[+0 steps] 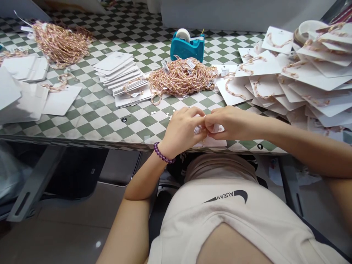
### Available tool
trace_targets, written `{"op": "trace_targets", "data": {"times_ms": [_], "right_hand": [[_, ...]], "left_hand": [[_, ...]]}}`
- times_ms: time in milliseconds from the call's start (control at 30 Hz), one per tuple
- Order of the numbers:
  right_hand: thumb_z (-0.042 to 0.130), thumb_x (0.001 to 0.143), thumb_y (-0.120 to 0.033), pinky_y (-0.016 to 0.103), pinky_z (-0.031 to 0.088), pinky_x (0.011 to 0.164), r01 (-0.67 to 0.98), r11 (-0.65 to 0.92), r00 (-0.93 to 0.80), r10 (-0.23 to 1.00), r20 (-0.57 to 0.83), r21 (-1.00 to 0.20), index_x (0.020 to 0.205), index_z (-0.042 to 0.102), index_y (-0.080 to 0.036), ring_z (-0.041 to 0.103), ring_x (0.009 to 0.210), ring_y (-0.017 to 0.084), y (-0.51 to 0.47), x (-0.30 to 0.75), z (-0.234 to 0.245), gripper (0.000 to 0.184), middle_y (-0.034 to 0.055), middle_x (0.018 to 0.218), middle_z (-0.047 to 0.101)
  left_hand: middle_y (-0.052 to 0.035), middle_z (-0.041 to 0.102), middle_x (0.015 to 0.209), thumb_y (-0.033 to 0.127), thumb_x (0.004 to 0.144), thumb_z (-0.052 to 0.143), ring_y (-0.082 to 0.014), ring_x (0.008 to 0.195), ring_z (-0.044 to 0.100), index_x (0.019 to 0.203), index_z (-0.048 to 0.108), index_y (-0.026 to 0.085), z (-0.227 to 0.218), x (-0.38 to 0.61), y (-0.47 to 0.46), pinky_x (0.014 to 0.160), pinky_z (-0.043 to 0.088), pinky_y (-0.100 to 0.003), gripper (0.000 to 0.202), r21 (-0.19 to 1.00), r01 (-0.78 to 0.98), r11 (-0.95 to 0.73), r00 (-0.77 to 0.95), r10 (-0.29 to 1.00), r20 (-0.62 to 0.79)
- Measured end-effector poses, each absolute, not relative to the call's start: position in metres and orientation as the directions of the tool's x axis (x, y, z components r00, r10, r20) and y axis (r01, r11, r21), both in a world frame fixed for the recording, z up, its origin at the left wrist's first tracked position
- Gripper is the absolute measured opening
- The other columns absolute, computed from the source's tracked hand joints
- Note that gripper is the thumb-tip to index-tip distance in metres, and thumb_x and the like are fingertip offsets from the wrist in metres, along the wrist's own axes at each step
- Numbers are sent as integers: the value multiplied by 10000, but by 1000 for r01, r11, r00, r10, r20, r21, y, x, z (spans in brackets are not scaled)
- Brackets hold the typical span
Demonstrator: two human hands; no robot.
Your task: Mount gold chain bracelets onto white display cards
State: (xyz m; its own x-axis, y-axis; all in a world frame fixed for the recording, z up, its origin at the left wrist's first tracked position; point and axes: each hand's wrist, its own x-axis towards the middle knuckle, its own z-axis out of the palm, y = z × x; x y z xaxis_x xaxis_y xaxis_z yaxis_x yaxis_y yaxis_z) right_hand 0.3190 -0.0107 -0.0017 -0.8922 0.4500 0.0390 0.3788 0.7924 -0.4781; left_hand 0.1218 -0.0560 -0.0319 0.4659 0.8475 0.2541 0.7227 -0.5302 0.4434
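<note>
At the table's front edge, my left hand (pixel 184 128) and my right hand (pixel 229 123) meet with curled fingers, fingertips touching. A white card (pixel 218 142) lies beneath them, partly covered. Between the left fingers shows a small printed tag (pixel 197 129), apparently on a pink and gold beaded strand mostly hidden by the hand. My right thumb and forefinger are closed beside a bit of white; what they pinch is hidden. Beyond the hands lies a pile of pink and gold beaded strands (pixel 183 79), several with white tags. Purple beads circle my left wrist.
A teal tape dispenser (pixel 189 49) stands behind the pile. Left of it are stacked white cards (pixel 117 62). Cards bearing beaded strands (pixel 310 73) heap up at the right. Another strand bundle (pixel 62 44) and more cards (pixel 26 68) lie far left. Small white dots (pixel 167 114) are scattered nearby.
</note>
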Motion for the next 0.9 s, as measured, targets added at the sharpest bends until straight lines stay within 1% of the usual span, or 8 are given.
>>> {"op": "trace_targets", "data": {"times_ms": [100, 233, 333, 400, 500, 667, 733, 900], "right_hand": [[635, 779, -77, 224, 306, 612, 386, 859, -903, 426, 52, -335, 811, 578, -158, 504, 709, 114, -19, 316, -1, 104, -2, 711, 577], [646, 842, -203, 267, 210, 590, 474, 880, -877, 474, 81, -30, 812, 571, -159, 474, 719, 167, -33, 311, 2, 92, 44, 694, 570], [623, 863, -254, 273, 192, 591, 515, 854, -852, 503, 142, 66, 847, 588, -150, 464, 705, 180, -39, 311, -1, 111, 55, 687, 576], [596, 871, -250, 268, 216, 596, 546, 836, -829, 528, 183, 61, 866, 594, -144, 482, 727, 184, -40, 313, -5, 106, 62, 713, 597], [572, 869, -252, 253, 269, 610, 616, 787, -764, 609, 213, -38, 871, 593, -145, 522, 786, 188, -40, 316, -11, 109, 69, 780, 632], [610, 793, -253, 240, 324, 632, 735, 629, -631, 771, 84, -253, 894, 602, -158, 548, 781, 176, -38, 316, -12, 139, 56, 834, 647], [612, 783, -256, 245, 326, 638, 742, 611, -617, 783, 73, -277, 899, 604, -162, 559, 809, 186, -37, 315, -12, 149, 58, 845, 653], [623, 754, -246, 257, 337, 660, 666, 667, -658, 736, 158, -334, 876, 593, -166, 557, 833, 197, -35, 315, -15, 149, 66, 844, 655]], "left_hand": [[-30, 695, 1164, 285, 888, 650, -254, 1026, 591, 931, 751, 233, -33, 122, -56, 905, 446, -412, 122, 429, 728, -535, 469, 845, 258], [-40, 696, 1179, 269, 875, 667, -261, 1021, 593, 928, 744, 209, -33, 122, -56, 906, 455, -417, 111, 404, 745, -531, 467, 847, 254], [-45, 692, 1179, 268, 876, 670, -267, 1026, 593, 958, 739, 209, -34, 122, -56, 906, 456, -423, 123, 393, 742, -543, 475, 840, 263], [-42, 688, 1176, 286, 906, 634, -263, 1024, 592, 963, 740, 221, -34, 121, -56, 907, 453, -423, 137, 394, 731, -557, 486, 831, 271], [-34, 684, 1176, 286, 930, 591, -253, 1024, 593, 938, 744, 232, -32, 119, -55, 910, 449, -417, 163, 400, 721, -566, 502, 824, 262], [-33, 678, 1211, 248, 897, 607, -260, 1056, 595, 922, 749, 237, -28, 117, -56, 931, 446, -419, 145, 407, 719, -564, 516, 825, 231], [-34, 678, 1213, 248, 894, 604, -263, 1055, 594, 920, 746, 234, -28, 117, -56, 930, 447, -422, 145, 404, 721, -563, 517, 825, 228], [-36, 682, 1204, 250, 895, 589, -257, 1038, 593, 918, 737, 230, -28, 118, -56, 928, 446, -419, 151, 414, 713, -565, 519, 823, 230]]}}
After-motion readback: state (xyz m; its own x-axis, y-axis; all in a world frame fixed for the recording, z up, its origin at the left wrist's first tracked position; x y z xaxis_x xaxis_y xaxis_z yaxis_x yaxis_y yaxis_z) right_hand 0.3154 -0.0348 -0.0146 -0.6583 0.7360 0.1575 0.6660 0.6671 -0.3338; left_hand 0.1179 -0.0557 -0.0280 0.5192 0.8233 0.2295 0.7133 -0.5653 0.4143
